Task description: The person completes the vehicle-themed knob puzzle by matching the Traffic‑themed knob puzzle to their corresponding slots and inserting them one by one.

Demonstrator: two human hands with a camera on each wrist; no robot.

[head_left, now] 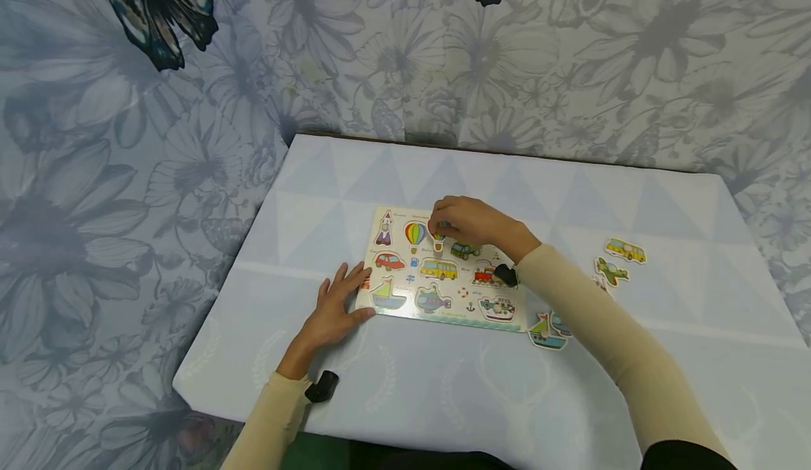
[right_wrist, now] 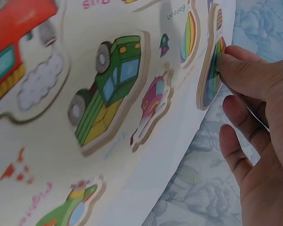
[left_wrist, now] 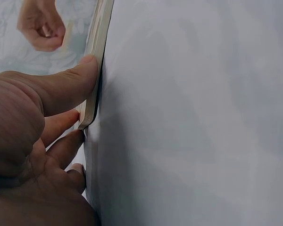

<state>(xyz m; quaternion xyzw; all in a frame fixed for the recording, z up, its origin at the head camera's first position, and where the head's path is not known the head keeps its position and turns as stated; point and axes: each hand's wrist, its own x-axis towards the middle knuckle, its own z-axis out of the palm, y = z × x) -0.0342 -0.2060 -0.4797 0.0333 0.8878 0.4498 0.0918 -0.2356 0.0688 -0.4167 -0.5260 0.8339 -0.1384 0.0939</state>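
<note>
My right hand [head_left: 467,220] pinches a hot-air balloon puzzle piece [right_wrist: 211,82] between thumb and fingertips. It holds the piece over the far edge of a wooden vehicle puzzle board [head_left: 398,234], beside the printed striped balloon [head_left: 415,233]. In the right wrist view the piece looks tilted on edge, and its other fingers spread loosely. With fingers extended, my left hand [head_left: 332,309] rests at the board's near left corner. Seen from the left wrist, its thumb lies against the board's edge [left_wrist: 95,70]. A green truck [right_wrist: 111,89] shows near the right hand.
To the board's right lie loose pieces: a yellow bus [head_left: 626,250], a green airplane [head_left: 611,271] and a sailboat [head_left: 547,334] partly overlapping another piece. My right sleeve [head_left: 595,315] passes close to them. A patterned cloth [head_left: 431,378] covers the table, with a floral curtain behind.
</note>
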